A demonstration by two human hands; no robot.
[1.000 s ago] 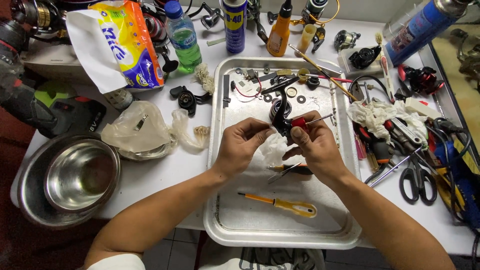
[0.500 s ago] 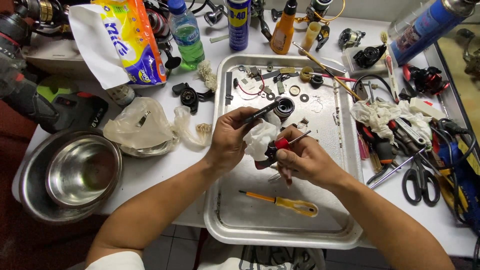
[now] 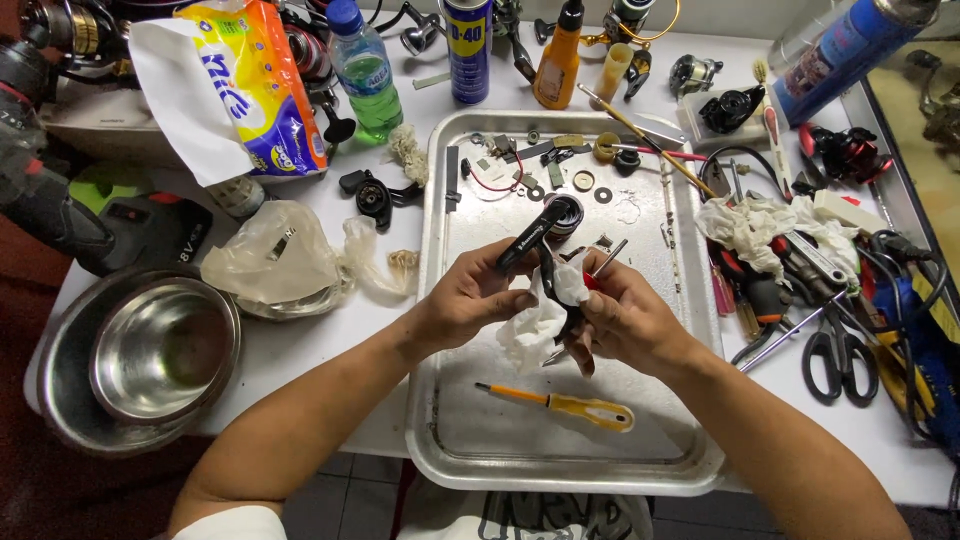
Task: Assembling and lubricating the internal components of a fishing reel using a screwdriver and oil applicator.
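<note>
Steel bowls sit nested at the bench's left end. Left hand is curled, fingers pinched on a black reel handle that angles up and away over the metal tray. Between both hands hangs a crumpled white tissue, touching each. Right hand is closed around the tissue and what appears to be a small red-tipped part, mostly hidden. An orange-handled screwdriver lies in the tray below the hands. Black scissors rest right of the tray.
</note>
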